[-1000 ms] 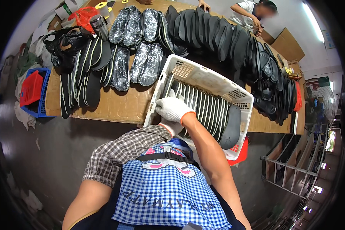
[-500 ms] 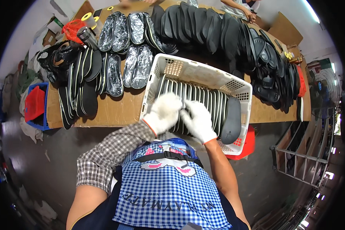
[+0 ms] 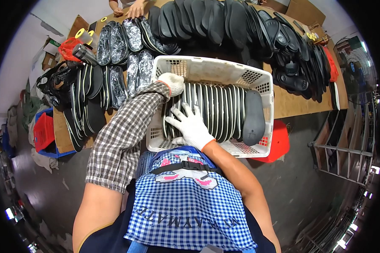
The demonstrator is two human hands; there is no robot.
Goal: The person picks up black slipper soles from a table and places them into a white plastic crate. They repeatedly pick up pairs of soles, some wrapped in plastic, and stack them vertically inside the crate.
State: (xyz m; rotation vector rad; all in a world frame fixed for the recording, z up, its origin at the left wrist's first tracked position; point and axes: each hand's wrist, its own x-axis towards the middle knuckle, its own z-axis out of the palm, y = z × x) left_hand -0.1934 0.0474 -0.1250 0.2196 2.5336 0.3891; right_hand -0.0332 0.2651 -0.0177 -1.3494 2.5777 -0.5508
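Note:
A white plastic crate (image 3: 223,71) holds a tight row of black shoe soles (image 3: 217,110) with pale edges, standing on edge. At the row's right end, one dark sole (image 3: 254,120) shows its broad face. My right hand (image 3: 193,127), in a white glove, lies on the left part of the row with fingers spread. My left hand (image 3: 173,82), also gloved, is at the crate's far left corner beside the row's far end. Its fingers look curled downward, and whatever they hold is hidden.
Plastic-wrapped sole pairs (image 3: 112,42) and striped-edge soles (image 3: 93,109) lie left on the cardboard-covered table (image 3: 297,106). Black soles (image 3: 198,21) line the far side. A co-worker's hand (image 3: 136,8) touches a wrapped pair. A red container (image 3: 278,143) sits below the crate's right side.
My hands, close together over the row before, have parted. The left moved to the crate's far left corner; the right spread its fingers over the soles. A co-worker's hand reached the wrapped pairs.

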